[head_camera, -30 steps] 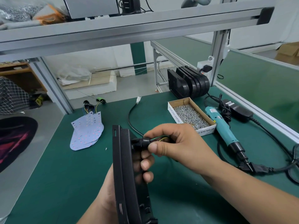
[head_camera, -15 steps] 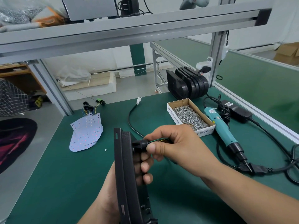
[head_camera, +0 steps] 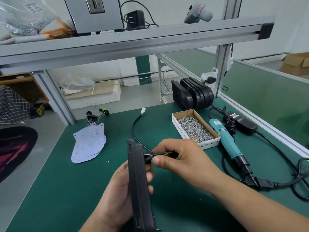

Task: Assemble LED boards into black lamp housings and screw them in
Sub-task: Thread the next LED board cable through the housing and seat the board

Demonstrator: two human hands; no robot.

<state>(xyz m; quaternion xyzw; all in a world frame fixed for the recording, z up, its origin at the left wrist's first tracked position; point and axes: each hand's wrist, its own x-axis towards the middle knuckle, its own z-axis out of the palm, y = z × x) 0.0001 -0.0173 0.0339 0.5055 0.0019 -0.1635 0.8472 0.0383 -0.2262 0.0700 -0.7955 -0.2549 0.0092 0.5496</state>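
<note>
Black lamp housing (head_camera: pixel 136 181) held upright, edge-on, over the near part of the bench (head_camera: pixel 66 190). Left hand (head_camera: pixel 115 198) grips it from behind, fingers curled over its right face. Right hand (head_camera: pixel 184 161) pinches a black grommet (head_camera: pixel 148 156) trailing green-yellow wires (head_camera: pixel 164 153), touching the housing's upper side. LED boards (head_camera: pixel 88 144) stacked far left; screw box (head_camera: pixel 195 129) and teal screwdriver (head_camera: pixel 229 144) right; spare housings (head_camera: pixel 194 94) on edge beyond.

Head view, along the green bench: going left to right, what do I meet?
LED boards → black lamp housing, held upright in the left hand → box of screws → teal electric screwdriver.
</note>
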